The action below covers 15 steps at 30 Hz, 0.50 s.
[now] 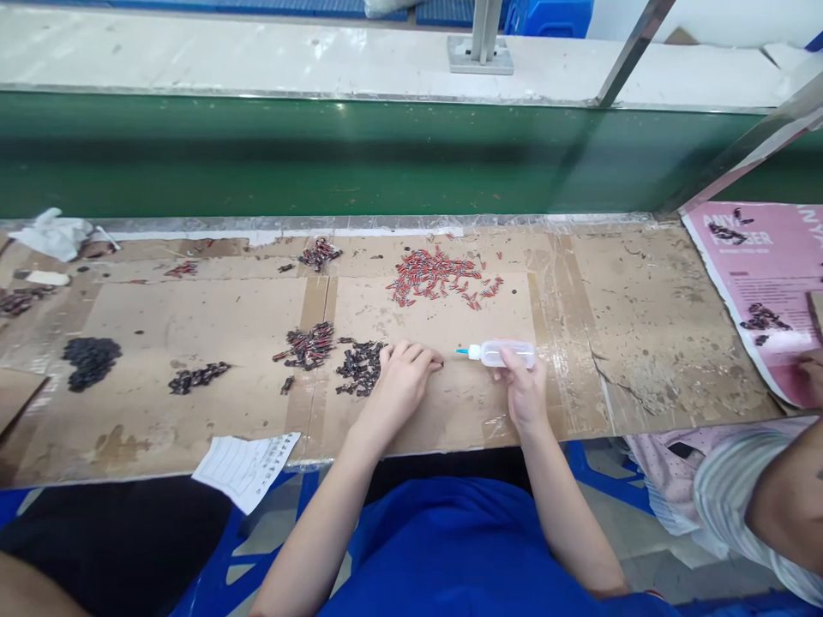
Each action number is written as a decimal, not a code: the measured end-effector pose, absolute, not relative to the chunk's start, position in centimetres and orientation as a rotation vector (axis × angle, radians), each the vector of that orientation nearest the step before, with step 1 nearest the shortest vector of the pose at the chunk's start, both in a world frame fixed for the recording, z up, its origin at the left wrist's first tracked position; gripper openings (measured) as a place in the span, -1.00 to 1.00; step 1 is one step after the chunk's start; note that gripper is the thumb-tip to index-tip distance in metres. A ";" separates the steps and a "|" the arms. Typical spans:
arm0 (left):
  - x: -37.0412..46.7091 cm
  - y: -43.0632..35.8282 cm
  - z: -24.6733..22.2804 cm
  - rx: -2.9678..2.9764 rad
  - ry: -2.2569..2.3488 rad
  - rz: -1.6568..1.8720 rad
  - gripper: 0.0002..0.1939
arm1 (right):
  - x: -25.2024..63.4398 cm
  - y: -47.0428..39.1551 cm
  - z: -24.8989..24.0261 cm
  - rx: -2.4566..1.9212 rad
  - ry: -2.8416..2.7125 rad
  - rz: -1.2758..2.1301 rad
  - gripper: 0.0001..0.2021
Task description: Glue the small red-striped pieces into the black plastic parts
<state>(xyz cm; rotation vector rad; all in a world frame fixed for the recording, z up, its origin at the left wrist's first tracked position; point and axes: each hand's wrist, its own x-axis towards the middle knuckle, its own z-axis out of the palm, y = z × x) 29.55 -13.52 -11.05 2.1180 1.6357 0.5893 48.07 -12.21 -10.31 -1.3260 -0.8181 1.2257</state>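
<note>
My right hand (524, 381) grips a clear squeeze bottle (507, 354) with a white collar and a blue needle tip, which points left just above the cardboard. My left hand (406, 370) rests on the cardboard left of the tip, fingers curled together around a small dark part (437, 365) that shows at the fingertips. Against that hand's left side lies a pile of small dark parts (360, 367). Farther back is a heap of small red parts (430, 274) with metallic ends. Left of the dark pile sit red and dark parts (309, 344) together.
A black heap (90, 362) and dark parts (198, 377) lie to the left. A printed paper (248, 467) overhangs the front edge. Behind the cardboard runs a green conveyor belt (321, 163). Metal posts (633, 51) rise at the right. Another person's hand (811, 373) is by the pink sheet (752, 266).
</note>
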 end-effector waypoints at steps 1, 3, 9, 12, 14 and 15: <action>29.6 -13.6 -11.1 2.118 1.666 0.612 -0.81 | 47.9 -12.3 -10.3 -1.338 -0.825 1.209 -0.71; 29.3 -13.7 -11.1 2.116 1.708 0.638 -0.78 | 47.6 -12.4 -10.1 -1.367 -0.839 1.162 -0.71; 28.5 -14.1 -10.8 2.085 1.695 0.658 -0.83 | 47.0 -12.8 -10.2 -1.432 -0.951 1.093 -0.72; 28.6 -14.1 -11.0 2.047 1.709 0.679 -0.83 | 47.0 -12.9 -10.6 -1.436 -0.999 1.104 -0.73; 28.6 -14.0 -11.1 2.021 1.717 0.699 -0.83 | 47.0 -13.0 -10.8 -1.437 -1.028 1.106 -0.74; 28.7 -13.9 -11.1 2.009 1.719 0.702 -0.83 | 47.0 -13.0 -10.9 -1.437 -1.037 1.107 -0.74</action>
